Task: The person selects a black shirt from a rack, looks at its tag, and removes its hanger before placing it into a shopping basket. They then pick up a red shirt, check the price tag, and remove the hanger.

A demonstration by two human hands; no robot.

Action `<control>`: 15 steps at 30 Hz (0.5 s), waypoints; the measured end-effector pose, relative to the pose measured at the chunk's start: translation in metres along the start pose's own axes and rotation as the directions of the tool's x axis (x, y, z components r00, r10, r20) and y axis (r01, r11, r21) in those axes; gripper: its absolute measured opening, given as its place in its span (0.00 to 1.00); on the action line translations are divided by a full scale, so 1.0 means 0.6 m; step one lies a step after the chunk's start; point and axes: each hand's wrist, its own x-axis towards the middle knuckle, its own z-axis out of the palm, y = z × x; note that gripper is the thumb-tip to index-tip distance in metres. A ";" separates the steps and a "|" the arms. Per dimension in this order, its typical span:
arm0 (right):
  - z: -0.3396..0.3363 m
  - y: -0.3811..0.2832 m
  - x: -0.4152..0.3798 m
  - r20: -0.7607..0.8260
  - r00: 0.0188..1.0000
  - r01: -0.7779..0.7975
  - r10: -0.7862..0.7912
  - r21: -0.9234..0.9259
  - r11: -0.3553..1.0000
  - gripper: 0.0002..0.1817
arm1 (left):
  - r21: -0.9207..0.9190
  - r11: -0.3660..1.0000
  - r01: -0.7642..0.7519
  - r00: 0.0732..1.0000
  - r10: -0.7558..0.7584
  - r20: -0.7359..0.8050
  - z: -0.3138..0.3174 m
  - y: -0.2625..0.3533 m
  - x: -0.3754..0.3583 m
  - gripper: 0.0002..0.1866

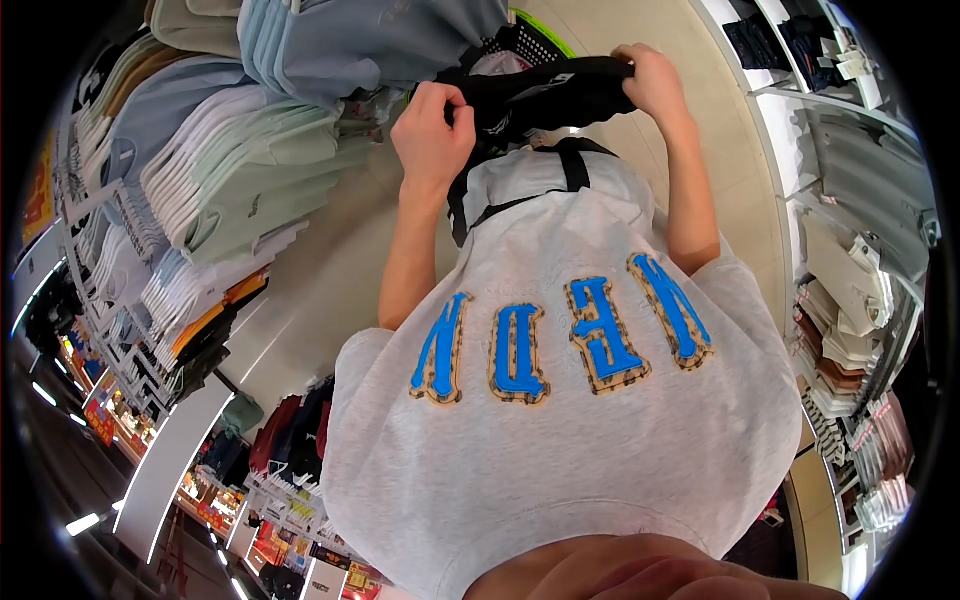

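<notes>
Stretched between my two hands is a black cloth garment (560, 88) with a small pale print; its exact kind is hidden by folds. My left hand (433, 140) grips the garment's left end with curled fingers. At the other end, my right hand (655, 82) pinches the cloth, held slightly higher. Just beyond the garment stands a black perforated basket (525, 42) with a lime-green rim, partly covered. A black strap (574, 168) crosses the lower part of my grey shirt (560, 440), which has blue letters.
Light blue garments (330, 55) and pale green garments (270, 180) hang in rows close on the left. Wall shelves (800, 190) with folded clothes (840, 280) line the right side. Between them runs a tiled floor (725, 150).
</notes>
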 end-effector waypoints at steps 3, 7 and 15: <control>-0.019 0.011 -0.005 0.026 0.996 -0.091 0.091 -0.009 0.996 0.18 | -0.065 0.997 -0.033 0.982 0.020 -0.188 -0.001 0.003 -0.002 0.16; -0.070 -0.016 -0.003 0.223 0.966 -0.214 0.130 0.408 0.887 0.17 | 0.095 0.995 -0.016 0.998 0.022 -0.054 -0.020 -0.002 0.021 0.21; -0.067 -0.191 -0.003 -0.012 0.920 0.339 -0.391 0.527 0.779 0.19 | -0.145 0.978 -0.148 0.944 0.184 0.273 0.067 0.019 0.048 0.20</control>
